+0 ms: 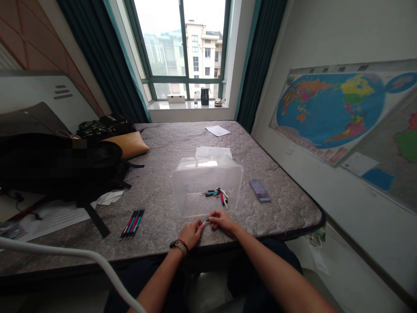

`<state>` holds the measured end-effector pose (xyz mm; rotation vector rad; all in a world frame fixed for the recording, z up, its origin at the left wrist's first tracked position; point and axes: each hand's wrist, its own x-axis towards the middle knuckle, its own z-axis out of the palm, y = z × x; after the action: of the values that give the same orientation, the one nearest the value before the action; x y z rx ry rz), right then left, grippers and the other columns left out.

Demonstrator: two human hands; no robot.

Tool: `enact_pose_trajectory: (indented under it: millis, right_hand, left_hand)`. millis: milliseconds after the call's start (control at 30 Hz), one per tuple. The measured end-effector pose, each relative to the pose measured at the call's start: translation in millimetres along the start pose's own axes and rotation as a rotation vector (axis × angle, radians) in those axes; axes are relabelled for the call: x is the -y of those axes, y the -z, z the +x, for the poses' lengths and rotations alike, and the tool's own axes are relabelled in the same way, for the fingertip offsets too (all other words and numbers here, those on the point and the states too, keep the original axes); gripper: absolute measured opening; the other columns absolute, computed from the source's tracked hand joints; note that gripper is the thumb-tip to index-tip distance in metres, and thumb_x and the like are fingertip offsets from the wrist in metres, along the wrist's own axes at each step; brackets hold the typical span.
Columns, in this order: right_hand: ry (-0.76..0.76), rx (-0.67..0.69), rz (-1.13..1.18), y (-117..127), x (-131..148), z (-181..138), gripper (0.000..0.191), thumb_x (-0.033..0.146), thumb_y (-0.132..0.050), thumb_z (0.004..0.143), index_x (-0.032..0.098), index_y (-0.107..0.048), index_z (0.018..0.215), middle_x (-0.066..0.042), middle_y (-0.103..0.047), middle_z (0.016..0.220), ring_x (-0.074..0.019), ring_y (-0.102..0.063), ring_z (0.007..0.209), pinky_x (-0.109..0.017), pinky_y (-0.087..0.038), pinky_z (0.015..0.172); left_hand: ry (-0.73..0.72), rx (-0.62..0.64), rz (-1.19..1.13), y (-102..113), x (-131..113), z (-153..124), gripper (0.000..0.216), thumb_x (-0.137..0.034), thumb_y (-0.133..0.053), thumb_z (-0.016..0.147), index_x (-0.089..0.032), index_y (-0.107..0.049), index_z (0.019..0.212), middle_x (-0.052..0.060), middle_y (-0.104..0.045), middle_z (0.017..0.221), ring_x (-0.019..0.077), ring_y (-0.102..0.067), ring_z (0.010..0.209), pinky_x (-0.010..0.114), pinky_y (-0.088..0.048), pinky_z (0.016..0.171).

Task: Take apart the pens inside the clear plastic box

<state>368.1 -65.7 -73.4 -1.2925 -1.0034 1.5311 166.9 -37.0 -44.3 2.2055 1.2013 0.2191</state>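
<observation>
My left hand (191, 234) is closed around a red pen (202, 224) near the front edge of the mattress. My right hand (222, 221) pinches the pen's other end; the fingers hide the small part there. Just beyond both hands stands a clear plastic box (185, 184). Inside it lie loose pen parts (216, 192) in black, teal, red and white, along with thin refills. To the left, several pens (132, 224) with red, teal and black barrels lie side by side on the mattress.
A black bag (58, 169) with straps and a tan pouch (128, 144) occupy the left side. Paper sheets (213, 151) lie behind the box. A blurred phone-like object (259, 191) rests to the right. A white curved tube (81, 253) crosses the lower left.
</observation>
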Motion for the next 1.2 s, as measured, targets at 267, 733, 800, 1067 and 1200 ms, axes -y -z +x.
enact_pose_trajectory:
  millis: [267,733,800,1067,1200]
  right_hand:
    - [0.043,-0.111,0.200,1,2,-6,0.041,0.042,-0.083,0.063,0.015,-0.062,0.085,0.001,-0.064,0.070,-0.0077,-0.054,0.052,-0.021,-0.042,0.052]
    - [0.036,-0.220,0.443,2,2,-7,0.033,0.041,-0.081,0.067,0.018,-0.063,0.082,-0.001,-0.066,0.074,-0.0094,-0.057,0.059,-0.021,-0.043,0.056]
    - [0.044,-0.247,0.489,1,3,-8,0.032,0.040,-0.081,0.067,0.019,-0.062,0.083,-0.001,-0.066,0.075,-0.0104,-0.058,0.060,-0.022,-0.043,0.056]
    - [0.040,-0.209,0.369,-2,3,-7,0.030,0.037,-0.081,0.065,0.018,-0.062,0.080,0.002,-0.061,0.064,-0.0085,-0.049,0.050,-0.021,-0.036,0.049]
    - [0.020,-0.168,0.351,-2,3,-11,0.030,0.030,-0.083,0.062,0.018,-0.064,0.081,0.001,-0.062,0.064,-0.0088,-0.050,0.049,-0.022,-0.037,0.047]
  left_hand:
    - [-0.017,-0.043,-0.107,3,2,2,0.026,-0.032,-0.039,0.096,-0.019,-0.062,0.100,0.004,-0.069,0.083,0.0173,-0.063,0.077,0.026,-0.040,0.071]
    - [-0.042,-0.094,-0.105,2,4,6,0.031,-0.033,-0.038,0.097,-0.020,-0.062,0.083,0.003,-0.066,0.075,0.0154,-0.060,0.071,0.024,-0.035,0.066]
    - [-0.028,-0.130,-0.127,3,6,7,0.031,-0.031,-0.036,0.097,-0.019,-0.060,0.081,0.003,-0.066,0.074,0.0153,-0.059,0.070,0.025,-0.036,0.065]
    - [-0.007,-0.175,-0.287,8,4,8,0.033,-0.034,-0.034,0.097,-0.019,-0.059,0.082,0.002,-0.064,0.067,0.0160,-0.061,0.067,0.026,-0.040,0.065]
    - [0.011,-0.193,-0.301,10,5,8,0.033,-0.034,-0.034,0.097,-0.019,-0.060,0.084,0.002,-0.065,0.067,0.0159,-0.062,0.067,0.025,-0.040,0.066]
